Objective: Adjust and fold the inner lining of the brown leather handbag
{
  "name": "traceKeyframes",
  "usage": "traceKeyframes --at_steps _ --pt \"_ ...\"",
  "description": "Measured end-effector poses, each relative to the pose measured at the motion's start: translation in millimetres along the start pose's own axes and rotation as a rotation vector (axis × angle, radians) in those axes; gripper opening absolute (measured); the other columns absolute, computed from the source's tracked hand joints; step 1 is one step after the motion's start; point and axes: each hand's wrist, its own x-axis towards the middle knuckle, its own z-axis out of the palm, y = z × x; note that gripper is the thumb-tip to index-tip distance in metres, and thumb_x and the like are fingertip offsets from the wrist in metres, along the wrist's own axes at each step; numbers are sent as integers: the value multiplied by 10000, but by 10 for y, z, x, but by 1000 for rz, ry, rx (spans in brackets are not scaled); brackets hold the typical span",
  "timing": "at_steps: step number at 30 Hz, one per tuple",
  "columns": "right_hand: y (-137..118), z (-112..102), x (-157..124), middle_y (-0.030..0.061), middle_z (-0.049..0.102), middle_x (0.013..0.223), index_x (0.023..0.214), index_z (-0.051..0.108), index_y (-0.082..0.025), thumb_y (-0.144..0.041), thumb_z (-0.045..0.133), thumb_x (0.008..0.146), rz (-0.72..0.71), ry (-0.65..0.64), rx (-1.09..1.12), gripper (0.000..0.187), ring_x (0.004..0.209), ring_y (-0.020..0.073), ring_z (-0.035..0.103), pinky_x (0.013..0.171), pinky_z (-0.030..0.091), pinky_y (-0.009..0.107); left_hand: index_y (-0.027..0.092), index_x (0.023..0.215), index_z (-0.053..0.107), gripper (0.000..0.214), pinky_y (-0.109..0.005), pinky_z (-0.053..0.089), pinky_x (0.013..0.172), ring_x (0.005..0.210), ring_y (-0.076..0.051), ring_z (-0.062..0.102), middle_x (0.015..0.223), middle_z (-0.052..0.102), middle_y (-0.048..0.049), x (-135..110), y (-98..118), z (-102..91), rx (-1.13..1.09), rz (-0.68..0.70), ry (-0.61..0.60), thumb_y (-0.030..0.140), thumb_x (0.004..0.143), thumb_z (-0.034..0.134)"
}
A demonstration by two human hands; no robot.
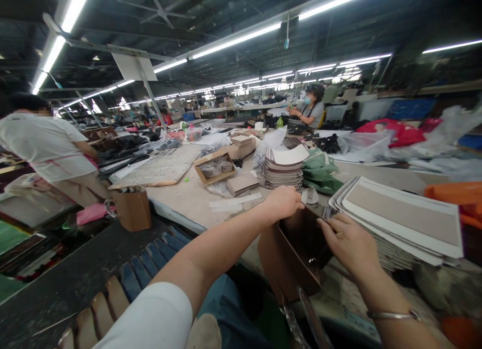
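A brown handbag (280, 258) stands at the table edge in front of me, its mouth open and its dark inside showing. Plastic-wrapped handles (301, 316) hang from its near side. My left hand (284, 204) is closed over the far left part of the rim, fingertips partly hidden. On the opposite rim, my right hand (350, 238) pinches the edge between thumb and fingers. Right beside that hand lies a stack of white-and-beige flat panels (399, 208). Just beyond my left hand is a pile of curved panels (284, 168).
An open cardboard box (214, 168) and a small stack of boards (243, 183) lie farther back. Another brown bag (131, 208) stands at left, above a row of blue and tan pieces (143, 263). One person (48, 143) works at left; another person (311, 110) sits across the tables.
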Motion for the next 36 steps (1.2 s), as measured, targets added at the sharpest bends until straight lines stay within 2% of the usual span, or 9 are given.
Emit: traceKeyframes --at_steps 5,8,12,14,17,21,29,33,36 --pt "-79 -107 149 -16 608 982 1001 685 -318 -633 427 842 102 -168 -41 438 809 159 583 640 386 288 161 873 719 318 -305 479 805 909 -212 612 935 661 -80 12 -10 -31 -23 -17 -29 410 866 522" --pt "-118 -109 254 -11 601 901 845 706 -283 -520 383 904 94 -237 -51 404 797 150 568 644 370 287 155 834 729 323 -287 470 836 961 -212 615 953 678 -82 -5 -115 -116 -119 27 -92 440 829 578" --pt "-102 -62 300 -5 581 836 744 689 -232 -449 390 918 37 -204 -8 408 761 129 543 646 355 274 158 831 728 320 -238 432 918 1078 -187 587 1106 660 -89 -70 -315 -222 -291 175 -163 458 728 693" --pt "-89 -46 290 0 572 812 728 683 -219 -432 391 919 26 -183 -5 409 742 128 534 638 345 273 145 840 722 263 -225 428 921 1063 -171 593 1142 647 -95 -89 -374 -211 -326 174 -122 384 733 707" --pt "-88 -43 255 3 567 800 695 667 -207 -421 390 920 29 -179 3 416 727 127 528 626 332 273 138 772 707 161 -221 447 865 960 -149 621 1033 683 -66 -76 -386 -125 -326 101 -48 286 792 647" --pt "-117 -75 206 2 572 805 685 659 -206 -444 375 921 45 -192 16 439 717 123 527 627 326 277 151 762 696 204 -237 456 815 882 -151 621 941 689 -42 -31 -335 -34 -267 56 -14 326 816 606" --pt "-151 -205 243 18 609 809 690 675 -237 -548 325 903 49 -352 -26 515 762 159 564 676 358 295 162 746 687 243 -279 460 756 824 -186 605 869 676 -45 -38 -243 -76 -132 -26 -18 362 825 573" --pt "-153 -198 345 31 669 899 935 702 -311 -758 361 774 62 -369 -22 585 853 237 598 673 377 326 160 747 681 236 -289 465 775 847 -195 610 871 673 -54 -45 -254 -46 -126 -42 -15 355 825 574" --pt "-202 -152 468 42 674 967 991 692 -310 -619 393 841 -9 -362 -75 455 898 251 606 675 381 332 159 728 667 211 -295 466 837 912 -195 617 920 680 -62 -56 -281 -22 -204 -18 18 350 802 616"
